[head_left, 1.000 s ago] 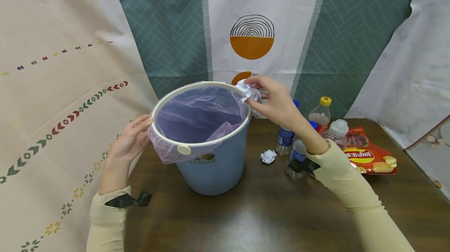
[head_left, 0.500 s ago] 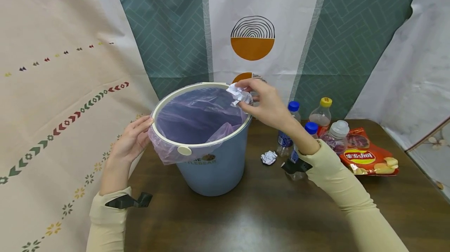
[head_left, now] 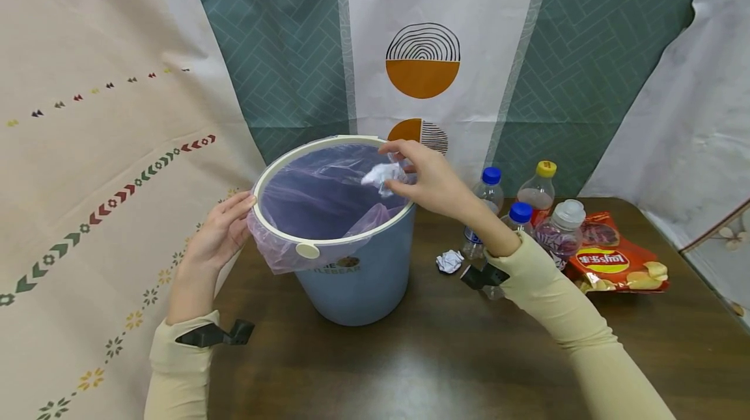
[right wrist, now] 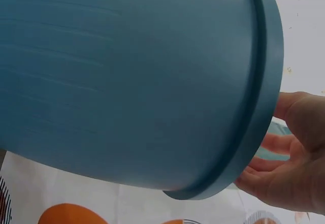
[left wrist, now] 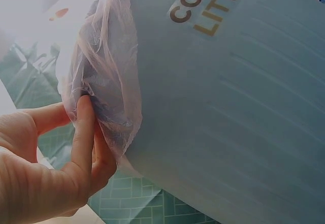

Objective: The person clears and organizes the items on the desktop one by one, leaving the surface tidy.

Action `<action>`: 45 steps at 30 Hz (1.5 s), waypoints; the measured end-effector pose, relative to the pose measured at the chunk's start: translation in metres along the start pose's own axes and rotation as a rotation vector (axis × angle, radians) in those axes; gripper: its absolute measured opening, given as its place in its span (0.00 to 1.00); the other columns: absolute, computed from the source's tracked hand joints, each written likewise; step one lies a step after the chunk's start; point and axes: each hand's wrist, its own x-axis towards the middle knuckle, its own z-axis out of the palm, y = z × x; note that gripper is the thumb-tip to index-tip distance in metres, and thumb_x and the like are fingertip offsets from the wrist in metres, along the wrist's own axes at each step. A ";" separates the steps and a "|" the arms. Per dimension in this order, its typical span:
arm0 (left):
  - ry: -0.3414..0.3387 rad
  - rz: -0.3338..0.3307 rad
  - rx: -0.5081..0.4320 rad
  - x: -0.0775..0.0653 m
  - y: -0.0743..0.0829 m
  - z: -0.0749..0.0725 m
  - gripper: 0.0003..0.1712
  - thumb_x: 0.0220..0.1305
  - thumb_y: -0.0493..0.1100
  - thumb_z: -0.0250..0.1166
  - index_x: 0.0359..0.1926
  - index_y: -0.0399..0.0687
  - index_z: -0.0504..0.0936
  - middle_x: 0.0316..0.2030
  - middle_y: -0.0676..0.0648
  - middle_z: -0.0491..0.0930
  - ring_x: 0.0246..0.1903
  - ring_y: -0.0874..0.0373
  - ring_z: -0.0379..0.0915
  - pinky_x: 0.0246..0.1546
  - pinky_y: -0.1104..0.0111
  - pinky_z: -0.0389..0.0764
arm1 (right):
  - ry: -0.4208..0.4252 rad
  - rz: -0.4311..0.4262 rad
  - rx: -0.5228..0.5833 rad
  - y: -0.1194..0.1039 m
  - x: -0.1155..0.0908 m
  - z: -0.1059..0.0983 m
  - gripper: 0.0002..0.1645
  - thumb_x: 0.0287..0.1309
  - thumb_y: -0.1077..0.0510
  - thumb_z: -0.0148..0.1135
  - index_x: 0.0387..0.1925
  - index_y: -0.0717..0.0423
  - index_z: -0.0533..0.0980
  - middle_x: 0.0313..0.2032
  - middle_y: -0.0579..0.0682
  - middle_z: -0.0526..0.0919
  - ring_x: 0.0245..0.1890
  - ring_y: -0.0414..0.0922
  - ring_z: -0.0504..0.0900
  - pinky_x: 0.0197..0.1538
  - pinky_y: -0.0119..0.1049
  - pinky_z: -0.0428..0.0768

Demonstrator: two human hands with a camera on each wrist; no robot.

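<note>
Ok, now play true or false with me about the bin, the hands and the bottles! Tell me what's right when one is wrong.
1. The left hand is holding the bin. True.
2. A bright green bag lines the bin. False: the bag is see-through pink.
3. The right hand and a crumpled white ball are at the bin's opening. True.
4. Every bottle has a blue cap. False: one bottle has a yellow cap.
5. In the head view, the red packet is left of the bin. False: the red packet is right of it.
</note>
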 end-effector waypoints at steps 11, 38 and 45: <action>-0.041 0.001 -0.015 0.001 -0.001 -0.001 0.11 0.69 0.34 0.45 0.45 0.41 0.74 0.34 0.50 0.80 0.30 0.64 0.79 0.31 0.78 0.81 | -0.008 -0.090 0.028 0.004 -0.007 -0.001 0.20 0.55 0.58 0.62 0.51 0.53 0.72 0.50 0.50 0.76 0.49 0.44 0.75 0.48 0.37 0.81; -0.002 0.030 0.098 -0.003 0.007 0.006 0.11 0.67 0.33 0.48 0.43 0.43 0.76 0.35 0.51 0.79 0.33 0.64 0.79 0.32 0.76 0.82 | 0.287 -0.093 0.060 0.039 -0.042 -0.001 0.21 0.56 0.63 0.58 0.53 0.56 0.71 0.49 0.52 0.77 0.45 0.45 0.76 0.42 0.40 0.83; 0.011 0.033 0.118 -0.004 0.010 0.009 0.10 0.67 0.33 0.49 0.44 0.43 0.75 0.35 0.51 0.80 0.33 0.64 0.80 0.34 0.76 0.82 | 0.338 -0.044 0.028 0.048 -0.052 0.003 0.23 0.55 0.65 0.58 0.54 0.58 0.69 0.49 0.55 0.77 0.45 0.48 0.78 0.41 0.43 0.83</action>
